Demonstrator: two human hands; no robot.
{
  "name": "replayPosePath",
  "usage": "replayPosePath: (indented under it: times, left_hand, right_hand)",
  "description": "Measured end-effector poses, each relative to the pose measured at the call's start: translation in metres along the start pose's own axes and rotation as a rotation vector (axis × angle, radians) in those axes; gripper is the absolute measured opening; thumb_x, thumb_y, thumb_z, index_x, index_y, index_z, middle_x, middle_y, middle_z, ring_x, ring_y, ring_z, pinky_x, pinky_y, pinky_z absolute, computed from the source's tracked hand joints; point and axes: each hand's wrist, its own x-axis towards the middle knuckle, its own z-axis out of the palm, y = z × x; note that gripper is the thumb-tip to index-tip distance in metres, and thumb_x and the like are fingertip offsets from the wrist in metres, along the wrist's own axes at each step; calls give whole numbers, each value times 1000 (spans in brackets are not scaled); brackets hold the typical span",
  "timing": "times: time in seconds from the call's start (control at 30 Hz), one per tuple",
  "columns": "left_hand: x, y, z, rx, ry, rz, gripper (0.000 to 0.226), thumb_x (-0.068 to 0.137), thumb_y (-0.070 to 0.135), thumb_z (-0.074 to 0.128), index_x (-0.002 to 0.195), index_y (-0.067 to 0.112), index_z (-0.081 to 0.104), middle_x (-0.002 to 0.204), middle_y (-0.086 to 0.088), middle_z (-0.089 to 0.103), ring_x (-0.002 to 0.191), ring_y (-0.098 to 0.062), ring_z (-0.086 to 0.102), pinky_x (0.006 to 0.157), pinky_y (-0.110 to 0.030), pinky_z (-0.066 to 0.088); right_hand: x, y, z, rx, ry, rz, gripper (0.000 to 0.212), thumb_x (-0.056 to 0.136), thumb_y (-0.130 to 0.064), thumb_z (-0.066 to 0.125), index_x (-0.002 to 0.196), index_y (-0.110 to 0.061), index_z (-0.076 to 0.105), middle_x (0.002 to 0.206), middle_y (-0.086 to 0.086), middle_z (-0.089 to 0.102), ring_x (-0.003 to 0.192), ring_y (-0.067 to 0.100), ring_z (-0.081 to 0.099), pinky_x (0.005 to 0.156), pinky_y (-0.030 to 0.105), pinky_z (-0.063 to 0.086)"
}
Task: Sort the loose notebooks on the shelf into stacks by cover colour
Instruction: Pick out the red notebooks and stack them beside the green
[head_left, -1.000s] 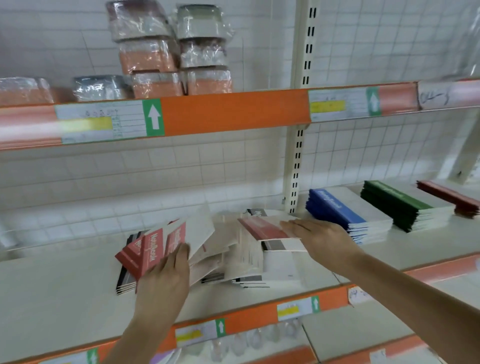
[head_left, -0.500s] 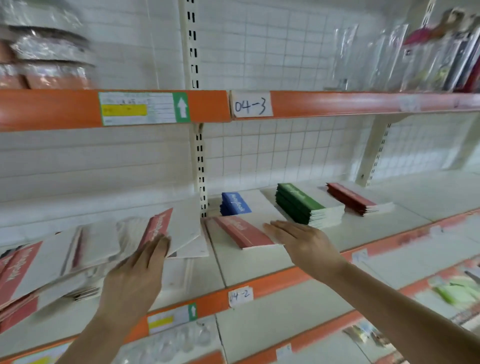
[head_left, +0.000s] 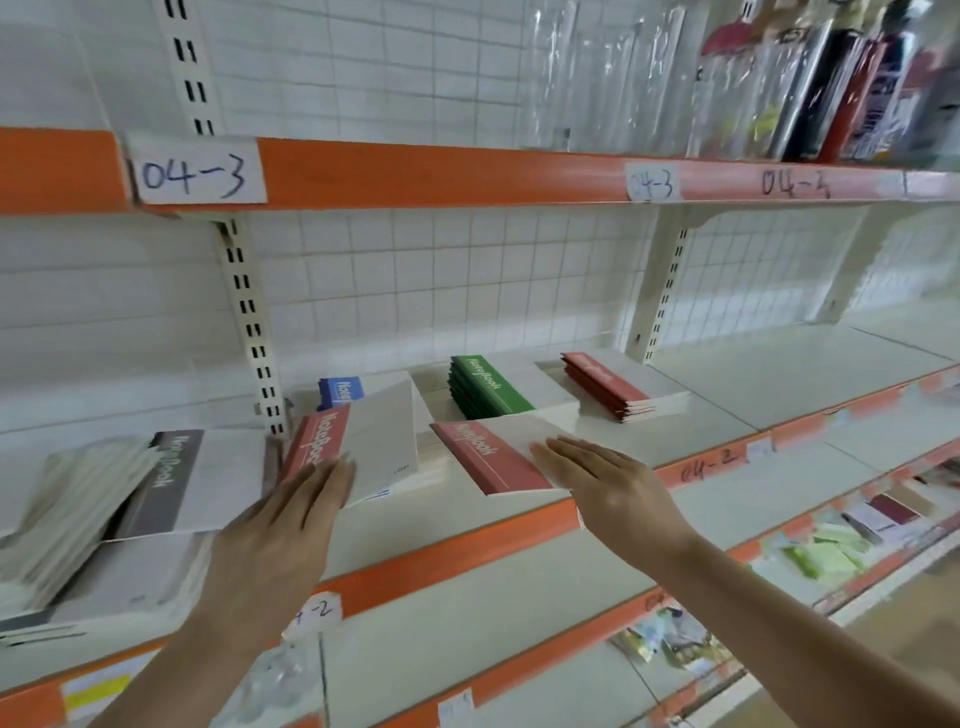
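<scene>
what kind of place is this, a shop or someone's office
Most likely a stationery shop or its stockroom: orange-edged retail shelving with handwritten bay labels, colour-sorted notebook stacks such as the green one, and packaged goods above.

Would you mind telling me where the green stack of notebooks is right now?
In the head view, the green stack sits toward the back of the middle shelf, between the blue stack on its left and the red stack on its right.

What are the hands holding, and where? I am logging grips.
Each holds a red notebook: the left hand at its near edge, the right hand at its white right side; undersides hidden.
</scene>
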Motion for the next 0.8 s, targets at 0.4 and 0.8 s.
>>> replayPosePath:
  times: [0.4, 0.8]
  left_hand:
    - [85, 63, 85, -121, 107, 192, 46, 100, -2, 25, 120, -1, 66, 105, -16, 73, 88, -27, 73, 82, -39, 57]
    - [138, 68, 141, -165, 114, 299, 42, 99, -3, 30, 127, 0, 61, 110, -17, 71, 93, -28, 71, 83, -40, 56]
  right_hand:
    - [-43, 92, -8, -146, -30, 114, 38, 86, -1, 44, 114, -7, 69, 109, 9, 70, 100, 24, 68, 85, 35, 53]
    - [-49, 198, 25, -163, -104, 295, 56, 66, 15, 77, 115, -10, 70, 111, 11, 70, 101, 28, 68, 76, 46, 59]
